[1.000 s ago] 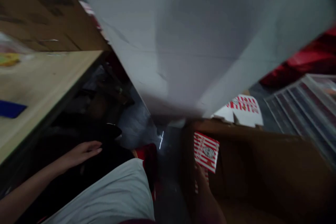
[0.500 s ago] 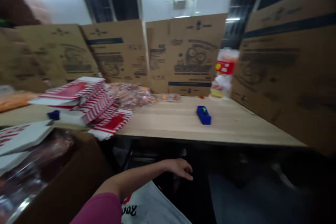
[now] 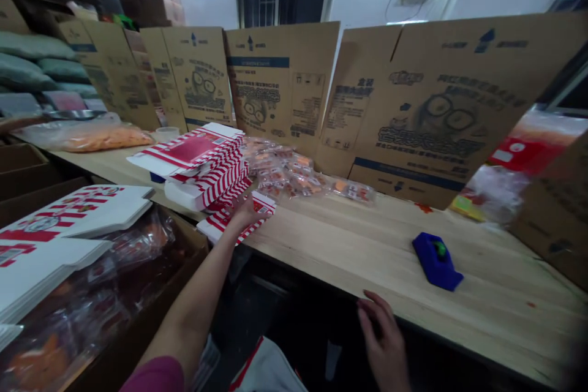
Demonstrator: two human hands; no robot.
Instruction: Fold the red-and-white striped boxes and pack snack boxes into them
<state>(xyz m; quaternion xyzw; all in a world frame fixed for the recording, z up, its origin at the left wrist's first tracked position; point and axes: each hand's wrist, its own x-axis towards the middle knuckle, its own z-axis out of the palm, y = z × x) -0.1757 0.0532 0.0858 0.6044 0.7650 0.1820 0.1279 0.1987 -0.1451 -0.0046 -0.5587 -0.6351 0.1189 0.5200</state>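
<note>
A slanting stack of flat red-and-white striped cartons [image 3: 197, 156] lies on the wooden table [image 3: 344, 245]. My left hand [image 3: 245, 211] reaches out to the lowest carton [image 3: 220, 226] at the table's front edge, its fingers closed on that carton's end. My right hand [image 3: 383, 343] hovers at the near table edge with fingers stretched out and nothing in it. A small blue object with a green knob [image 3: 436, 260] lies on the table, beyond and to the right of my right hand.
Clear packets of orange snacks [image 3: 285, 174] lie behind the stack. Upright cardboard sheets [image 3: 413, 110] wall the table's back and right. At left, a brown box holds more flat cartons [image 3: 68, 214] over plastic bags [image 3: 92, 294]. A bagged bundle [image 3: 509, 177] leans at right.
The view swung up from the floor to the table. My left hand rose from below the table onto the lowest carton. My right hand came into view at the table edge.
</note>
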